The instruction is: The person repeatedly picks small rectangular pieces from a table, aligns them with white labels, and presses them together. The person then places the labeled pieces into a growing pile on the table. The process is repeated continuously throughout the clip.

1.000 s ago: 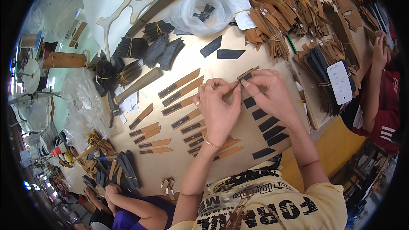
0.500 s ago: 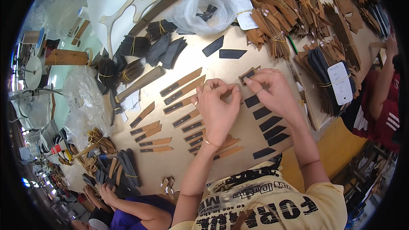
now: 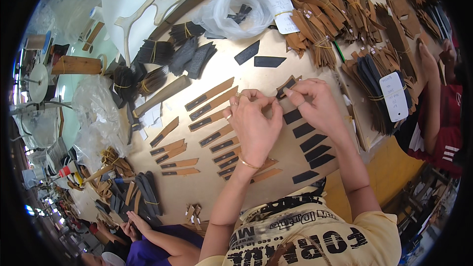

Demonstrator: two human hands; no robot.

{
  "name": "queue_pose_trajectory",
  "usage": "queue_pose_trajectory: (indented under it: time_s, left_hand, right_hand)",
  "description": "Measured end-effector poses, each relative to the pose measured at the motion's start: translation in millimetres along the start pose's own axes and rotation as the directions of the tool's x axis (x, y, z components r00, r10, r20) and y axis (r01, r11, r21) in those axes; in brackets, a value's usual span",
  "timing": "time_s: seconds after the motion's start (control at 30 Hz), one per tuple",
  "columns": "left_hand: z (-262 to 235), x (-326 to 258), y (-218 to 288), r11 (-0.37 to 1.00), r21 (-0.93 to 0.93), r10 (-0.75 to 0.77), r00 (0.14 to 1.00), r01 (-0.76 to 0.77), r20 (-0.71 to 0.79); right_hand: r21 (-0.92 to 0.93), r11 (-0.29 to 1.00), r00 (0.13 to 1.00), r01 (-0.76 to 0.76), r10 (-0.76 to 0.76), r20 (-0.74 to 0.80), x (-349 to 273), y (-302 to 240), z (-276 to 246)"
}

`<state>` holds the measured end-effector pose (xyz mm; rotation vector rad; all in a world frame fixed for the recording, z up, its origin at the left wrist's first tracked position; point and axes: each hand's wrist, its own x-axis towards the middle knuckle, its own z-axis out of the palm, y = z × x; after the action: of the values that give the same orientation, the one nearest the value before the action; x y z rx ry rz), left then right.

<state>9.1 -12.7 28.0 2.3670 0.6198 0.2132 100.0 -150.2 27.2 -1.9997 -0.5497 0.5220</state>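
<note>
My right hand (image 3: 318, 108) pinches the end of a small brown leather strip (image 3: 286, 88) with a dark patch on it. Close beside it, my left hand (image 3: 256, 123) has thumb and fingers drawn together near the strip's lower end. Whatever lies between those fingertips is hidden. Rows of brown leather strips (image 3: 212, 94), each with a dark inset at one end, lie left of and below my left hand. Under my right forearm runs a column of black slanted pieces (image 3: 311, 142). Two more black pieces (image 3: 269, 61) rest further up the table.
A hammer (image 3: 165, 96) lies left of the strips. Beyond are bundled black pieces (image 3: 156, 52) and a clear plastic bag (image 3: 234, 12). Banded brown leather bundles (image 3: 320, 34) fill the far right. Co-workers' hands show at the lower left (image 3: 138, 224) and right edge (image 3: 428, 64).
My left hand has shifted slightly right, and its fingers have curled nearer the strip. My right hand stays almost in place. Both co-workers' hands have moved.
</note>
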Motion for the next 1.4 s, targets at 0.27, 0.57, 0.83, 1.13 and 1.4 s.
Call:
queue_pose_trajectory:
  time_s: [0.27, 0.57, 0.83, 1.13, 1.4]
  left_hand:
    - [-2.4, -9.4, 5.8, 0.986, 0.168, 0.021, 0.993, -0.001, -0.115]
    - [-14.5, 4.0, -7.6, 0.941, -0.242, -0.213, 0.969, 0.237, 0.123]
    - [-12.0, 5.5, -11.4, 0.995, 0.083, -0.064, 0.998, 0.062, 0.020]
    - [-7.5, 0.9, -13.6, 0.982, 0.161, -0.092, 0.995, 0.097, -0.044]
    - [-5.1, 1.0, -16.0, 0.982, 0.154, -0.099, 0.994, 0.105, -0.048]
  right_hand:
    - [0.077, 0.996, 0.994, -0.042, 0.050, -0.098, -0.2, 3.2, 4.0]
    - [-0.141, 0.977, 0.979, 0.162, -0.141, 0.149, -19.4, 4.2, -7.9]
    - [-0.173, 0.969, 0.974, 0.178, -0.148, 0.173, -26.0, 5.1, -6.3]
    - [-0.202, 0.964, 0.976, 0.172, -0.139, 0.169, -26.0, 6.0, -4.7]
    - [-0.206, 0.967, 0.978, 0.149, -0.114, 0.174, -26.0, 3.4, -4.9]
